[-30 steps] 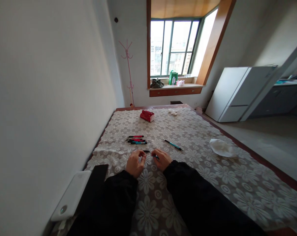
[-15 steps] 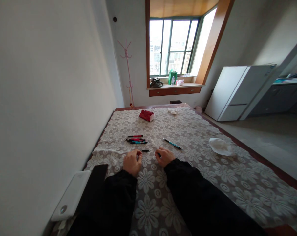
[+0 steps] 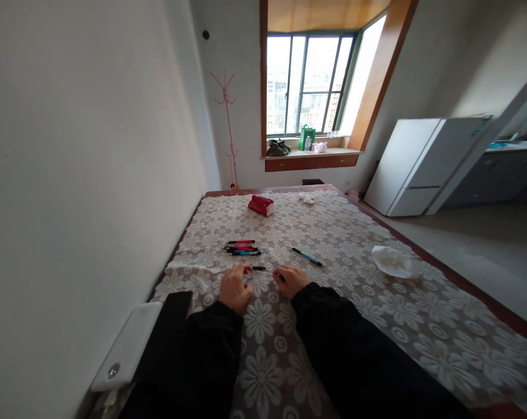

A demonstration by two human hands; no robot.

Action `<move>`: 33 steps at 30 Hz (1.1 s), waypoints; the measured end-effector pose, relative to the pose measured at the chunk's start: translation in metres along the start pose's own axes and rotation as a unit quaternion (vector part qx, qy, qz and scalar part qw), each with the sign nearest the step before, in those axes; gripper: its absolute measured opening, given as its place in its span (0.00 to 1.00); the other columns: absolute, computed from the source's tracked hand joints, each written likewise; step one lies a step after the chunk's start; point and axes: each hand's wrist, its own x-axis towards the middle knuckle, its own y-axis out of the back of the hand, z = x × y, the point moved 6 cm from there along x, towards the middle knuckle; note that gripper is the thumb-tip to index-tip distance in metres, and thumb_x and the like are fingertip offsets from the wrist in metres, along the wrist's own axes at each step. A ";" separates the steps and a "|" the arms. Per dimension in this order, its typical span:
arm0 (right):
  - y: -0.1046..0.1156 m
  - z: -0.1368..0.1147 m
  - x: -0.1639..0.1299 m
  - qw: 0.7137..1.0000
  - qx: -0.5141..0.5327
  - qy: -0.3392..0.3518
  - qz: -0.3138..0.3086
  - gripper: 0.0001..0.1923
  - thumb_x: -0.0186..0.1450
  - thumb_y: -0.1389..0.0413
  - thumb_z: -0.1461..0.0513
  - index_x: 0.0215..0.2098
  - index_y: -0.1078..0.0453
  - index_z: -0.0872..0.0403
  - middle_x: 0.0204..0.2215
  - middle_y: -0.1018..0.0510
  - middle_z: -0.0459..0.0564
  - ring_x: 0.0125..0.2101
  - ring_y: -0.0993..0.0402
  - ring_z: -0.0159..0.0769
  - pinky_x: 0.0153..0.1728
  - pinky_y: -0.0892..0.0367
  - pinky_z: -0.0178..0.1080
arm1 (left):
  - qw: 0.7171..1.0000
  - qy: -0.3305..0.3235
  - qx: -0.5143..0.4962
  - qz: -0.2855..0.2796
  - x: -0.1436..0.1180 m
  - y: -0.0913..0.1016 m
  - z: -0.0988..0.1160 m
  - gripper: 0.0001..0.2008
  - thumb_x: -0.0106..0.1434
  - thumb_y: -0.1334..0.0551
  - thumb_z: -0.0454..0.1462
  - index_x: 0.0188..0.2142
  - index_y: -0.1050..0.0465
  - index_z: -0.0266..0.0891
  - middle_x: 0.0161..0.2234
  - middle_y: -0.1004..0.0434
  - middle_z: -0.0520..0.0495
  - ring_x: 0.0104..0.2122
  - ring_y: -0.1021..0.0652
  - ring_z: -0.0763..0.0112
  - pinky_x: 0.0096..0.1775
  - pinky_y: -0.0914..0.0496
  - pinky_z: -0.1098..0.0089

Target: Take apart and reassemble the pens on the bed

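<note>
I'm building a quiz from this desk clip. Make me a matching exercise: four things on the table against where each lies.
Things:
1. red box
2. pen bundle
3. lone teal pen
4. crumpled tissue

Places:
A. just beyond the right hand
B. far end, toward the window
C. near the table's right edge
D. just beyond the left hand

Pairs: 1-B, 2-D, 3-A, 4-C

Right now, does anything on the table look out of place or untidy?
Mostly tidy. A crumpled white tissue lies loose at the right of the tablecloth, and one teal pen lies slanted, apart from the neat group of pens. Nothing looks spilled or broken.
</note>
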 end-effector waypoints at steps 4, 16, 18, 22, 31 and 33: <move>0.001 0.002 0.000 1.000 0.004 -0.006 0.014 0.12 0.67 0.52 0.60 0.38 0.26 0.51 0.36 0.21 0.49 0.34 0.27 0.36 0.36 0.39 0.35 | 0.999 0.005 0.035 -0.003 0.000 0.002 -0.003 0.06 0.58 0.42 0.34 0.36 0.29 0.41 0.38 0.26 0.46 0.43 0.29 0.63 0.45 0.39 0.67; -0.007 0.004 0.002 1.000 -0.014 0.016 0.010 0.11 0.67 0.48 0.58 0.38 0.24 0.49 0.35 0.23 0.50 0.39 0.29 0.39 0.42 0.39 0.40 | 0.999 0.023 0.024 -0.006 0.006 -0.001 -0.016 0.07 0.63 0.43 0.37 0.39 0.28 0.44 0.38 0.23 0.47 0.40 0.25 0.66 0.40 0.38 0.70; -0.008 0.004 0.002 1.000 -0.015 0.025 0.006 0.12 0.67 0.48 0.57 0.38 0.23 0.49 0.34 0.24 0.50 0.38 0.28 0.39 0.40 0.38 0.39 | 0.999 0.032 0.012 -0.001 0.006 0.001 -0.016 0.08 0.63 0.43 0.36 0.41 0.29 0.44 0.38 0.23 0.48 0.39 0.25 0.67 0.40 0.38 0.70; -0.008 0.000 0.001 0.999 -0.014 0.045 0.010 0.13 0.68 0.49 0.56 0.39 0.22 0.47 0.33 0.23 0.50 0.36 0.28 0.38 0.40 0.37 0.38 | 0.999 -0.017 -0.029 0.023 0.004 0.009 -0.002 0.10 0.61 0.44 0.34 0.42 0.28 0.42 0.38 0.24 0.48 0.40 0.26 0.66 0.42 0.37 0.69; -0.005 0.002 0.003 0.998 -0.025 0.049 -0.003 0.12 0.67 0.48 0.55 0.38 0.22 0.47 0.33 0.22 0.49 0.36 0.27 0.38 0.39 0.36 0.38 | 0.997 -0.067 0.006 -0.024 0.003 0.002 0.005 0.05 0.59 0.40 0.34 0.32 0.25 0.43 0.38 0.24 0.48 0.43 0.29 0.63 0.47 0.39 0.65; -0.001 0.011 0.004 0.999 -0.023 0.026 -0.006 0.10 0.67 0.47 0.58 0.38 0.23 0.48 0.34 0.21 0.50 0.37 0.26 0.38 0.39 0.36 0.37 | 0.998 -0.043 0.029 -0.019 0.004 0.003 0.000 0.06 0.59 0.41 0.34 0.32 0.25 0.44 0.38 0.24 0.48 0.44 0.29 0.63 0.47 0.40 0.65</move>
